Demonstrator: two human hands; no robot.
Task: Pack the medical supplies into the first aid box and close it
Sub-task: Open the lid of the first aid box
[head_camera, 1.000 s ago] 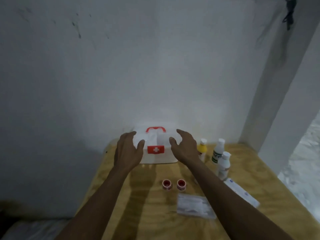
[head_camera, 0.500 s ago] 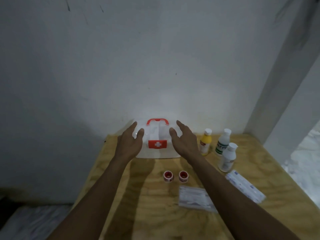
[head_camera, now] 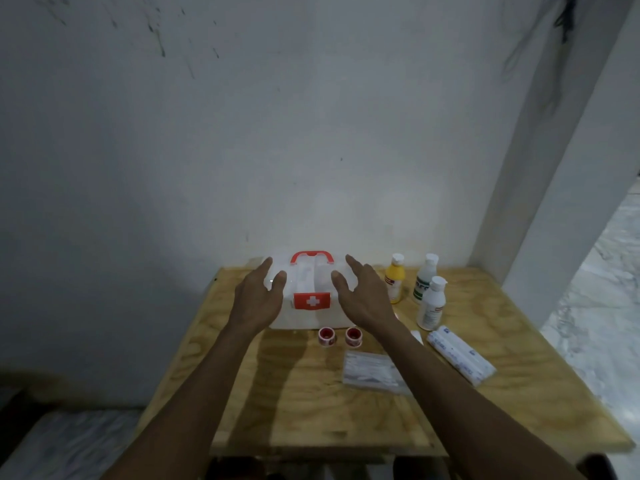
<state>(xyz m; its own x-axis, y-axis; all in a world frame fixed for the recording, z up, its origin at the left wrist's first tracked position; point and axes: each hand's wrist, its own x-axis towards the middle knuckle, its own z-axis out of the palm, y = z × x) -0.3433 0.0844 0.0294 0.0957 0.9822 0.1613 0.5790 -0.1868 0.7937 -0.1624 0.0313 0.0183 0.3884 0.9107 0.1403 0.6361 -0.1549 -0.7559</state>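
A white first aid box (head_camera: 311, 317) with a red handle and a red cross clasp stands shut at the back of the wooden table (head_camera: 311, 410). My left hand (head_camera: 258, 297) hovers open at its left side and my right hand (head_camera: 363, 296) open at its right side; whether they touch it I cannot tell. A yellow bottle (head_camera: 394, 280) and two white bottles (head_camera: 425, 278) (head_camera: 432, 303) stand to the right. Two red tape rolls (head_camera: 326, 336) (head_camera: 353, 336), a clear plastic packet (head_camera: 372, 372) and wrapped gauze rolls (head_camera: 460, 355) lie in front.
A white wall rises directly behind the table. A white pillar (head_camera: 554, 168) stands at the right rear corner. Pale floor (head_camera: 606, 323) shows beyond the table's right edge and at the lower left.
Both hands stay spread at the sides of the box, fingers a little straighter. The view has shifted slightly as my head moved; the supplies have not moved.
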